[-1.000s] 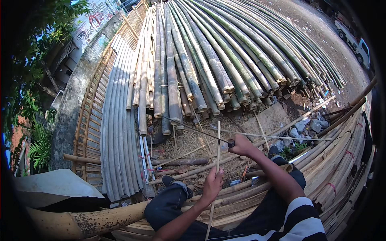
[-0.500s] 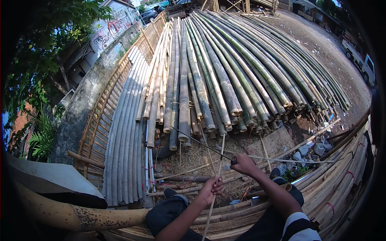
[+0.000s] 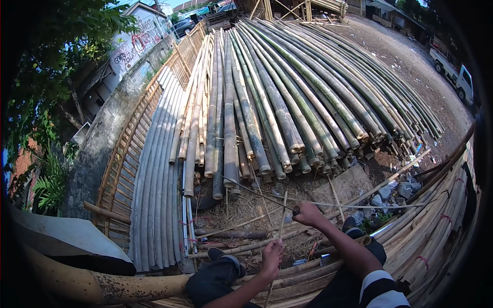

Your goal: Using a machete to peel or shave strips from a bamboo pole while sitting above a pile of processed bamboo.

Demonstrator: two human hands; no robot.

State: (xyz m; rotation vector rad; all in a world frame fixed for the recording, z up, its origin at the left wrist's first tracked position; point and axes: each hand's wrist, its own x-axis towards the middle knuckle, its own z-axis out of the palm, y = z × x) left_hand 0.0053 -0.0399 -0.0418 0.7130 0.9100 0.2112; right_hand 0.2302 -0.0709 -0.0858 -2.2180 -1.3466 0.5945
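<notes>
My right hand (image 3: 308,213) is closed around the dark handle of a long knife (image 3: 259,195), whose thin blade points away to the left. A narrow bamboo strip (image 3: 283,220) is gripped in my closed left hand (image 3: 271,258), in front of my lap. The strip's far end rises above my left hand, and its near end runs down between my legs. Close to that far end the blade crosses the strip; whether they touch I cannot tell.
Long bamboo poles (image 3: 287,102) lie stacked ahead. Corrugated sheets (image 3: 154,195) and a bamboo lattice (image 3: 126,154) stand at left. A thick yellow bamboo pole (image 3: 138,288) is by my left leg. Tied bundles of split bamboo (image 3: 436,246) lie at right, near rubble (image 3: 387,192).
My left hand and the bamboo strip have come down toward me, so the strip's far end sits lower, near the blade. My right hand has shifted slightly left and down with the knife.
</notes>
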